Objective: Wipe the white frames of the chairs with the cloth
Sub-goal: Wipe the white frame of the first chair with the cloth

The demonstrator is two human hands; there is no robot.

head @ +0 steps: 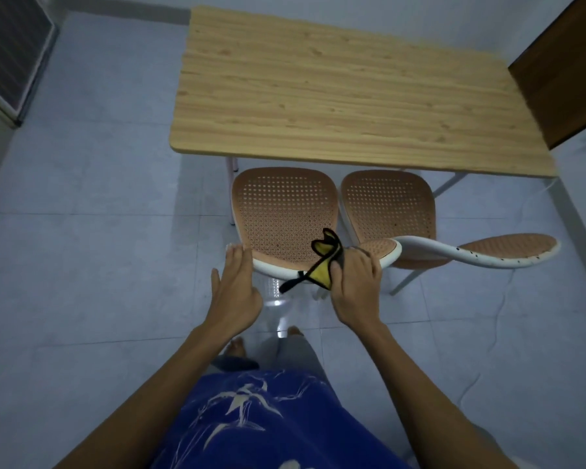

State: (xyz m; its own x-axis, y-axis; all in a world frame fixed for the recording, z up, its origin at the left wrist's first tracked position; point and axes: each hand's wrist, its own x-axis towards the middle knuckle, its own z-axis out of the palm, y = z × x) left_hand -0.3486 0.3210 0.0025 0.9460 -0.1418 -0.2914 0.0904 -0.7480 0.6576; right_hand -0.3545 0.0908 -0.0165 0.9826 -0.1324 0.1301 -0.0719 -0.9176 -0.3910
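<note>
Two chairs with tan perforated seats and white frames stand tucked under the table's near edge. The left chair point(285, 211) has a white backrest rim point(274, 269) right below me. My right hand point(354, 286) presses a yellow cloth point(322, 267) with black edging onto that rim near its right end. My left hand point(237, 286) rests flat on the rim's left end, fingers extended. The right chair point(389, 201) has its curved white backrest rim point(454, 253) to the right of my right hand.
A light wooden table point(318, 89) fills the far middle. A dark wooden door point(569, 72) stands at the right, a dark panel point(11, 52) at the far left. A thin white cable point(498, 319) lies on the pale tiled floor at the right. My bare feet show below the chair.
</note>
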